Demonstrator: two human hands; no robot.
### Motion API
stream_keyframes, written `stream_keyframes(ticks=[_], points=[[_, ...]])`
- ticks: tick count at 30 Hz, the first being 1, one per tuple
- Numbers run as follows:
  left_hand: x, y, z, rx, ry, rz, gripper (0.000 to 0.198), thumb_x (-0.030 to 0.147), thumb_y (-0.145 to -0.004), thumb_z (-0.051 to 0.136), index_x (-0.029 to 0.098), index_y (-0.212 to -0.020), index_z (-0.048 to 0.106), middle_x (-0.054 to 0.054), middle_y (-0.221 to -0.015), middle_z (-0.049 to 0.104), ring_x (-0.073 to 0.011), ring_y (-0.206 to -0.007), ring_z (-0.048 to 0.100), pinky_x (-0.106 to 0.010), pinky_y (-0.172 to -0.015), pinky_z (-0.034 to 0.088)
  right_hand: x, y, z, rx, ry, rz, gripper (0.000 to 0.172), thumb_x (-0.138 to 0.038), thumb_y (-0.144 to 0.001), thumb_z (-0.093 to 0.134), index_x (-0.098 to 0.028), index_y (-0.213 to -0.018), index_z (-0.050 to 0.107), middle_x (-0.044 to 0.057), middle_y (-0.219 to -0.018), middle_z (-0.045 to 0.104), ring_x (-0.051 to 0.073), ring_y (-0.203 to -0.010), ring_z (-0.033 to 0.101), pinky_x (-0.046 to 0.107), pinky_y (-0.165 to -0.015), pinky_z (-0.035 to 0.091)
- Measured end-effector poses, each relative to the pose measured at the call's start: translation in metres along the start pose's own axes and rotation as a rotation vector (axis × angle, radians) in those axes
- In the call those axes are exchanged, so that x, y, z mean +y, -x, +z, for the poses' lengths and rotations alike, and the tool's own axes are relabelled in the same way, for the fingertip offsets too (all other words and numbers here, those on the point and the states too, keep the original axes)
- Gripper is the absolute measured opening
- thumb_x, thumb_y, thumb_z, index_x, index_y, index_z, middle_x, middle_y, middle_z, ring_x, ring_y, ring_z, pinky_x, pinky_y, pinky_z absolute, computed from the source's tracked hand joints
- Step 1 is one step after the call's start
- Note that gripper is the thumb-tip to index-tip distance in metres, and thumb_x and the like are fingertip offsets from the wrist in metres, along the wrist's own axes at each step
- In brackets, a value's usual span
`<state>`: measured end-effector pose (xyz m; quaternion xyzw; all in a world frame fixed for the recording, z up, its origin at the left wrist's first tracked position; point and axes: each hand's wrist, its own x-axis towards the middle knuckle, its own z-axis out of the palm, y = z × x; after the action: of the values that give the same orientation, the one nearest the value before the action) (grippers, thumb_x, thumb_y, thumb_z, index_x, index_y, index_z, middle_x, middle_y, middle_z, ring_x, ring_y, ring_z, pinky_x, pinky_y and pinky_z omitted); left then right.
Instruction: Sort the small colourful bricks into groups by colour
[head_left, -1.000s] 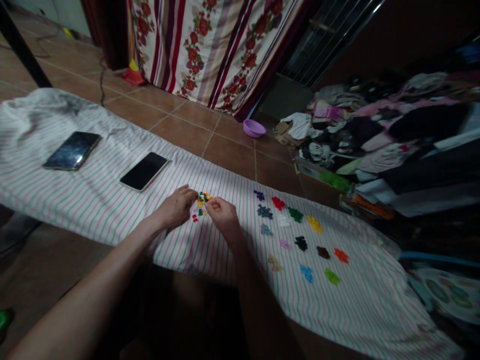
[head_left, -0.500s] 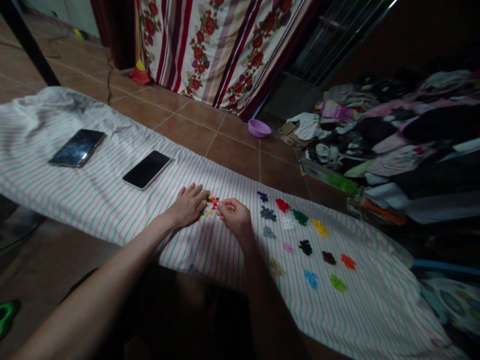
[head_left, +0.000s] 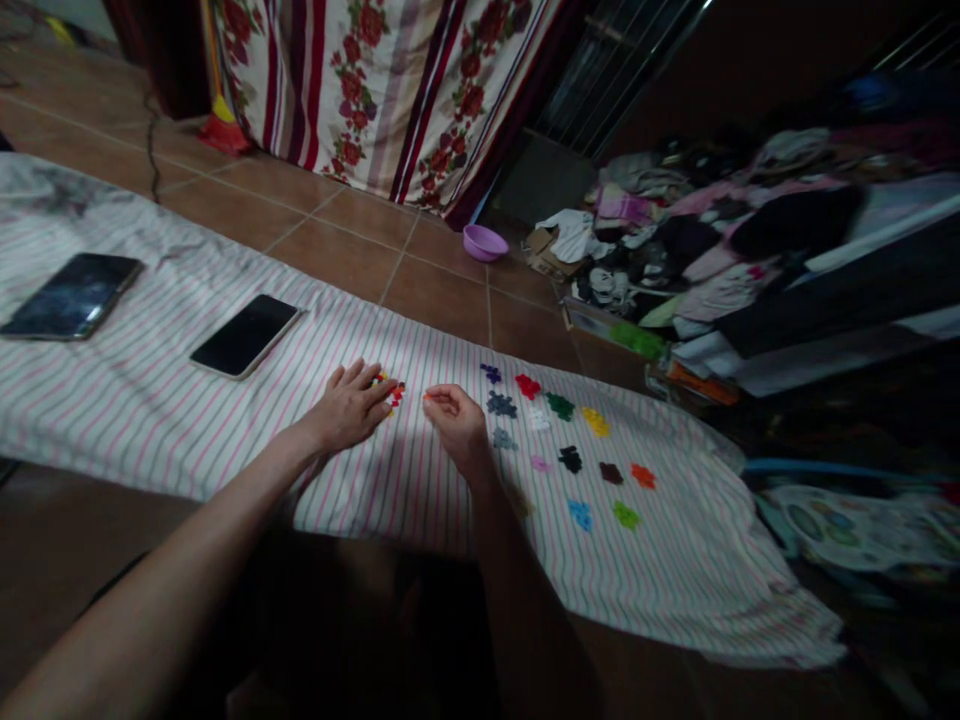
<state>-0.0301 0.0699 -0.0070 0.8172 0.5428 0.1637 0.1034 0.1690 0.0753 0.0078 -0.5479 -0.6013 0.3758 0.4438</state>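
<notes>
My left hand (head_left: pixel 346 410) lies flat with its fingers spread, partly covering a mixed heap of small colourful pieces (head_left: pixel 397 396). Red, yellow and orange bits show beside its fingers. To the right of the heap, my right hand (head_left: pixel 459 428) pinches a tiny orange piece (head_left: pixel 427 397) between thumb and fingertips; its exact kind is too small to make out. Further right lie piles of one colour each, among them red pieces (head_left: pixel 527 386), dark green pieces (head_left: pixel 559 405), yellow pieces (head_left: pixel 596 421), orange pieces (head_left: pixel 643 475) and light blue pieces (head_left: pixel 579 515). My right forearm partly hides a beige pile (head_left: pixel 519 502).
A striped cloth (head_left: pixel 360 490) covers the long surface. Left of my hands lie a phone (head_left: pixel 246 336) and a larger dark-screened device (head_left: pixel 73 296). Beyond the edge, a purple basin (head_left: pixel 484 243) stands on the tiled floor near heaped clothes (head_left: pixel 720 230).
My right hand has drawn away from the mixed heap, the orange piece now showing at its fingertips. My left hand still rests over the heap. The whole view has swung to the right.
</notes>
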Motion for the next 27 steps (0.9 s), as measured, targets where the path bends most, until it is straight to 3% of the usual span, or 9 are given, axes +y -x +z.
stream_keyframes(ticks=[10,17,22,27], points=[[-0.004,0.0,-0.006,-0.003,0.047,0.026,0.047,0.031,-0.095,0.03,0.015,-0.135,0.049,-0.017,-0.142,0.049,-0.0321,-0.135,0.04,-0.054,-0.108,0.034,0.004,0.011,-0.032,0.131,0.103,-0.009,0.022,-0.036,-0.072,0.062,-0.02,-0.087,0.066,0.003,-0.08,0.069,0.016,-0.073,0.066,0.03,-0.072,0.056],[-0.008,-0.001,-0.002,-0.014,0.036,0.011,0.047,0.033,-0.095,0.029,0.017,-0.136,0.048,-0.013,-0.144,0.049,-0.031,-0.138,0.036,-0.053,-0.111,0.031,0.011,0.021,-0.066,0.212,0.099,0.016,0.027,-0.04,-0.071,0.064,-0.02,-0.09,0.068,0.004,-0.083,0.071,0.017,-0.075,0.066,0.032,-0.074,0.056],[-0.017,-0.001,0.006,0.055,0.04,0.069,0.044,0.036,-0.094,0.031,0.023,-0.131,0.053,-0.01,-0.14,0.053,-0.0297,-0.135,0.041,-0.052,-0.108,0.035,0.02,0.025,-0.112,0.346,0.135,0.023,0.031,-0.041,-0.072,0.062,-0.018,-0.092,0.068,0.005,-0.083,0.07,0.017,-0.077,0.065,0.03,-0.074,0.054],[-0.031,-0.001,0.009,0.047,0.005,0.14,0.046,0.038,-0.094,0.03,0.021,-0.128,0.055,-0.013,-0.136,0.056,-0.0301,-0.133,0.043,-0.05,-0.106,0.039,0.049,0.03,-0.18,0.64,0.181,0.007,0.034,-0.044,-0.069,0.06,-0.018,-0.09,0.065,0.005,-0.084,0.068,0.017,-0.078,0.063,0.032,-0.077,0.052]])
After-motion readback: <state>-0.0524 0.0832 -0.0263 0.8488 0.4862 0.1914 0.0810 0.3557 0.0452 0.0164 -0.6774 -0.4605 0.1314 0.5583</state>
